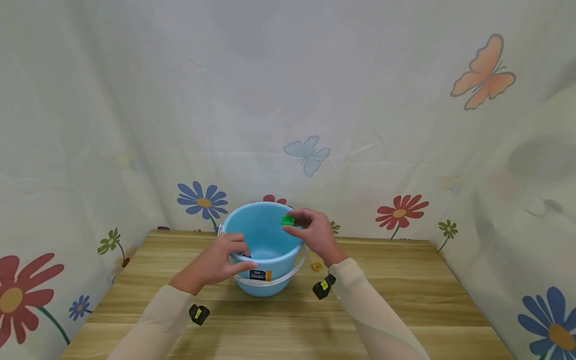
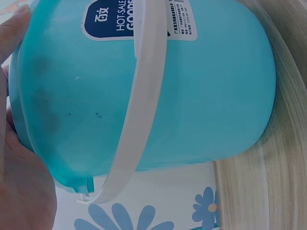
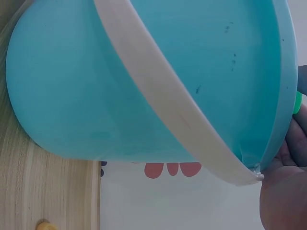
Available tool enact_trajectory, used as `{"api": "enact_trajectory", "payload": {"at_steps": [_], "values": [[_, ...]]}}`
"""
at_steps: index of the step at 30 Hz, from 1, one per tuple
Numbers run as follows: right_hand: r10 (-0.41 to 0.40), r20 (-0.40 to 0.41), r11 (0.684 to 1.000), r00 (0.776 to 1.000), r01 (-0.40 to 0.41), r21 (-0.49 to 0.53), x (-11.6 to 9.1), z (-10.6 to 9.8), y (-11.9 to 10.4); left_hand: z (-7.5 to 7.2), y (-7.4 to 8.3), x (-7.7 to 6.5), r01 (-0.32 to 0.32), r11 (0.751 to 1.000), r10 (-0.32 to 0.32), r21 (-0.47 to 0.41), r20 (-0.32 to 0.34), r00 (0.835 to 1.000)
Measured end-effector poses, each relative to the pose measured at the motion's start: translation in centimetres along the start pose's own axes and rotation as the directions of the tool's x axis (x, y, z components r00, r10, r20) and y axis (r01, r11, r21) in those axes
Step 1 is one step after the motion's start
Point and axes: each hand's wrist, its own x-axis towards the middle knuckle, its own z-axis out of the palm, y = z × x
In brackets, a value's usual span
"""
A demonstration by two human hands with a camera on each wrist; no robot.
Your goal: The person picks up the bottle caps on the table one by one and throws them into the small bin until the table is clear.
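Note:
A light blue bucket (image 1: 265, 287) stands upright on the table, its white handle (image 2: 144, 96) hanging down across the front. My left hand (image 1: 220, 260) grips the near left rim, fingers over the inside and thumb outside. A small dark patch shows by those fingertips, inside the rim; I cannot tell what it is. Over the right side of the bucket's mouth, my right hand (image 1: 313, 232) pinches a small green cap (image 1: 287, 220) between thumb and fingers. In the right wrist view only a sliver of the green cap (image 3: 298, 102) appears past the rim.
On the wooden table (image 1: 396, 300), a small round yellow piece (image 1: 317, 266) lies just right of the bucket. A pale curtain (image 1: 360, 100) printed with flowers and butterflies hangs behind the table and along both sides. Black wrist cameras sit at both cuffs.

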Motion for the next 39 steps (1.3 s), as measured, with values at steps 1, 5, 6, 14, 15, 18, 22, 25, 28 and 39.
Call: {"api": "enact_trajectory", "payload": {"at_steps": [1,5,6,14,15,18,22,25,28,39], "values": [[0.002,-0.002,1.000,1.000,-0.002,0.000,0.00,0.03,0.02,0.00,-0.01,-0.01,0.005,1.000,-0.005,-0.002,0.003,1.000],[-0.007,-0.008,1.000,1.000,0.007,0.000,0.03,0.12,0.08,0.08,-0.06,-0.05,0.006,1.000,-0.006,0.002,0.003,1.000],[-0.010,-0.010,1.000,1.000,0.010,-0.001,0.05,0.15,0.08,0.10,-0.08,-0.05,0.002,1.000,-0.002,0.001,0.002,1.000],[-0.034,-0.012,0.999,0.999,0.034,0.001,0.17,0.38,0.08,0.21,-0.06,-0.05,-0.002,1.000,0.002,-0.008,0.002,1.000],[-0.036,-0.011,0.999,0.999,0.036,0.003,0.17,0.40,0.04,0.23,-0.08,-0.06,-0.001,1.000,0.001,-0.007,0.003,1.000],[-0.036,-0.014,0.999,0.999,0.036,0.004,0.13,0.43,-0.11,0.25,-0.13,-0.07,-0.004,1.000,0.004,-0.004,0.001,1.000],[-0.041,-0.019,0.999,0.999,0.041,0.003,0.13,0.52,-0.09,0.24,-0.19,-0.11,-0.015,1.000,0.015,0.001,-0.004,1.000],[-0.048,-0.019,0.999,0.999,0.048,0.005,0.16,0.57,-0.01,0.27,-0.25,-0.14,-0.019,1.000,0.019,0.003,-0.007,1.000],[-0.059,-0.023,0.998,0.998,0.060,0.012,0.20,0.58,-0.04,0.30,-0.25,-0.13,-0.019,1.000,0.019,0.004,-0.011,1.000],[-0.054,-0.047,0.998,0.997,0.055,0.038,-0.08,0.07,0.25,0.22,-0.11,-0.14,0.009,1.000,-0.009,-0.001,-0.003,1.000]]}}
